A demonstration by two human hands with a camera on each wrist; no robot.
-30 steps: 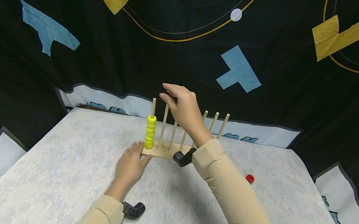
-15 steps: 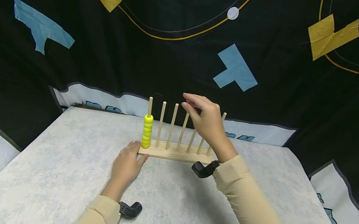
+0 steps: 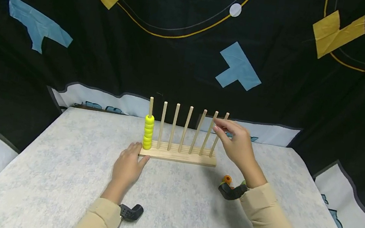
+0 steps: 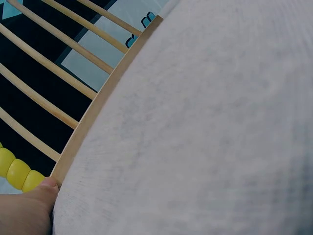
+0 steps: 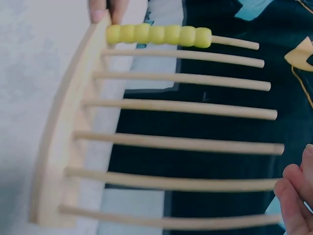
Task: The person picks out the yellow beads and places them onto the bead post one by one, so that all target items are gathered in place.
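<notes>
A wooden peg stand (image 3: 181, 156) with a row of several upright pegs rests on the table. Yellow beads (image 3: 148, 132) are stacked on its leftmost peg, whose tip stays bare; the other pegs carry nothing. At the stand's left end my left hand (image 3: 127, 166) grips the base, thumb on the front edge and fingers at the end. My right hand (image 3: 239, 143) hovers by the top of the rightmost pegs, fingers loosely bent and holding nothing. In the right wrist view its fingertips (image 5: 288, 196) overlap the peg ends.
An orange bead (image 3: 227, 179) lies on the table (image 3: 55, 174) right of the stand, with a bit of green (image 3: 243, 182) showing beside the right wrist's black camera (image 3: 232, 192). Behind the table hangs a black cloth (image 3: 161, 64) with coloured patches.
My right hand has moved right and down, from above the left pegs to the right end. The orange bead has come into view. My left hand keeps its hold on the base.
</notes>
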